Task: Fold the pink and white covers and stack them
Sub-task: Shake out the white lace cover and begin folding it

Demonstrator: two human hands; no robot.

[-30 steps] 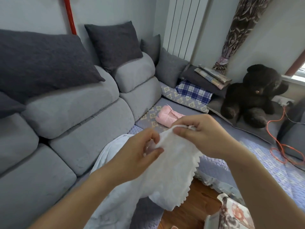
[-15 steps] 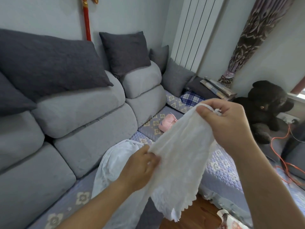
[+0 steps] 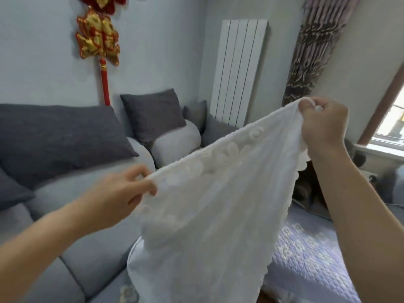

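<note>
Above grey sofa (image 3: 72, 215), both hands pinching lacy, scalloped white cover (image 3: 207, 215)

No text, label or number is readable; the red-and-gold wall ornament (image 3: 98, 38) bears gold shapes (possibly characters, too blurred to make out).

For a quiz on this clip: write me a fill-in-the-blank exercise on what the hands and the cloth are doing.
1. Both hands hold a cover whose colour is ____.
2. The right hand pinches its corner ____ than the left hand does.
3. The cover's lower edge at the right is cut in a ____ pattern.
4. On the wall above the sofa hangs a red and ____ ornament.

Missing words: white; higher; scalloped; gold
</note>
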